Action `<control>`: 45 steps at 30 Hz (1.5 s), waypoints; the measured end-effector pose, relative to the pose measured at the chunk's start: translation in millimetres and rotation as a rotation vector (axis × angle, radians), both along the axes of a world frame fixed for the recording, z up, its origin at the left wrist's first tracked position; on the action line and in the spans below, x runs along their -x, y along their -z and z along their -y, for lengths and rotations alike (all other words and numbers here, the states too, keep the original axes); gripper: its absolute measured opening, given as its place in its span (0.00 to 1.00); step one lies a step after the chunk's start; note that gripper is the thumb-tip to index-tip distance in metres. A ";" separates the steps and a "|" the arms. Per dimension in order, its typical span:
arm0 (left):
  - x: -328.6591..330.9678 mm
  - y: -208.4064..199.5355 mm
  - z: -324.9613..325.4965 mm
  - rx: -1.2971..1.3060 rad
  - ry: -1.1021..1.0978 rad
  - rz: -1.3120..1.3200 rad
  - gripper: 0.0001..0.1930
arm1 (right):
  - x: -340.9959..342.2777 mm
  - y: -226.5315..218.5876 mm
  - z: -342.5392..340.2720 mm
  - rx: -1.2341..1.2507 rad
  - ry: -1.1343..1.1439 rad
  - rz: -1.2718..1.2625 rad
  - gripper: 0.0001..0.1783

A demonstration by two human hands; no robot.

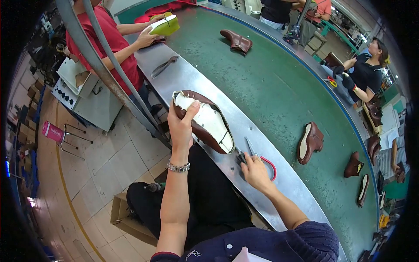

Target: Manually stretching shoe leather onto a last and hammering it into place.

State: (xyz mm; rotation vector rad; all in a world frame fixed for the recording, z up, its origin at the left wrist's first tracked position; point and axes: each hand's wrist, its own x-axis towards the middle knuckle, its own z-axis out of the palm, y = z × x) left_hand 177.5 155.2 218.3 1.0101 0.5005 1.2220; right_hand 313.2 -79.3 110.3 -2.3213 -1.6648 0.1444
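Note:
My left hand [180, 129] grips a brown leather shoe [202, 134] turned sole side up, the thumb pressed on its white bottom [211, 123]. A dark cord or band crosses that bottom near the end closer to my right hand. My right hand [256, 173] is low over the metal ledge, its fingers bent around a small dark-handled tool [239, 159], partly hidden by them. Right beside this hand lie scissors [271, 167] with a red handle, their blades pointing away from me.
Beyond the metal ledge [305, 201] runs a green belt [262, 87] with several brown shoes [310, 143]. Another tool [164, 66] lies farther along the ledge. A person in red [109, 43] holds a yellow-green shoe [166, 25]. A metal post [109, 78] stands left; a cardboard box [131, 218] is beside my legs.

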 end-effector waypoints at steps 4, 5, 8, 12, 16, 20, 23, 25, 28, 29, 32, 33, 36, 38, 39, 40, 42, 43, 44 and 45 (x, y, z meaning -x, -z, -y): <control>-2.2 1.4 -1.7 -0.030 0.011 -0.019 0.14 | -20.2 -29.6 4.6 0.129 0.314 -0.897 0.25; -5.3 0.7 -1.2 -0.020 0.011 -0.039 0.14 | -15.1 -35.9 8.1 -0.066 0.302 -1.055 0.25; -10.4 -6.1 0.3 -0.007 0.046 -0.089 0.13 | -11.8 -71.5 6.9 -0.267 0.271 -1.376 0.27; -18.3 -4.2 6.6 -0.116 0.062 -0.152 0.13 | -6.2 -101.5 -6.7 -0.254 0.215 -2.131 0.30; -19.1 -10.0 6.9 -0.088 0.103 -0.141 0.11 | 0.3 -108.2 -8.4 -0.277 0.063 -2.131 0.35; -18.1 -8.4 5.9 -0.090 0.072 -0.146 0.10 | 6.8 -123.8 -18.4 -0.010 -0.091 -2.040 0.41; -16.4 -8.7 7.6 -0.073 0.064 -0.142 0.10 | 16.7 -130.6 -24.9 -0.131 0.048 -1.727 0.46; -16.4 -8.6 9.1 -0.077 0.071 -0.143 0.10 | 23.0 -136.9 -33.6 -0.154 0.031 -1.680 0.47; -18.0 -12.2 16.2 -0.108 0.064 -0.161 0.10 | 23.5 -133.6 -43.6 -0.152 -0.035 -1.577 0.47; -18.6 -12.9 18.7 -0.130 0.048 -0.177 0.11 | 24.3 -133.0 -46.2 -0.180 -0.022 -1.571 0.46; -13.4 -11.6 15.9 -0.137 0.085 -0.198 0.12 | 24.0 -135.1 -50.6 -0.209 -0.011 -1.564 0.45; -12.3 -11.5 17.3 -0.136 0.084 -0.198 0.12 | 23.6 -136.5 -51.6 -0.211 -0.015 -1.563 0.44; -11.4 -11.8 18.5 -0.165 0.110 -0.193 0.12 | 18.3 -140.9 -53.6 -0.202 0.003 -1.448 0.43; -12.1 -12.7 19.0 -0.161 0.103 -0.190 0.13 | 17.5 -134.5 -55.2 -0.210 -0.009 -1.395 0.43; -12.0 -13.3 18.3 -0.161 0.100 -0.190 0.13 | 17.0 -132.4 -56.6 -0.234 -0.019 -1.400 0.43; -12.6 -14.6 17.5 -0.178 0.116 -0.207 0.13 | 16.5 -130.3 -57.6 -0.261 -0.025 -1.404 0.43; -14.0 -15.2 16.9 -0.194 0.134 -0.223 0.13 | 5.2 -115.9 -60.9 -0.333 -0.125 -1.006 0.43; -14.6 -13.5 16.6 -0.202 0.138 -0.242 0.13 | 3.8 -117.7 -65.0 -0.390 -0.219 -0.609 0.44; -15.6 -12.2 16.2 -0.210 0.143 -0.261 0.13 | 4.7 -121.9 -64.2 -0.390 -0.221 -0.609 0.44; -17.0 -12.2 15.4 -0.211 0.142 -0.261 0.13 | 6.2 -129.1 -61.3 -0.289 -0.136 -0.900 0.44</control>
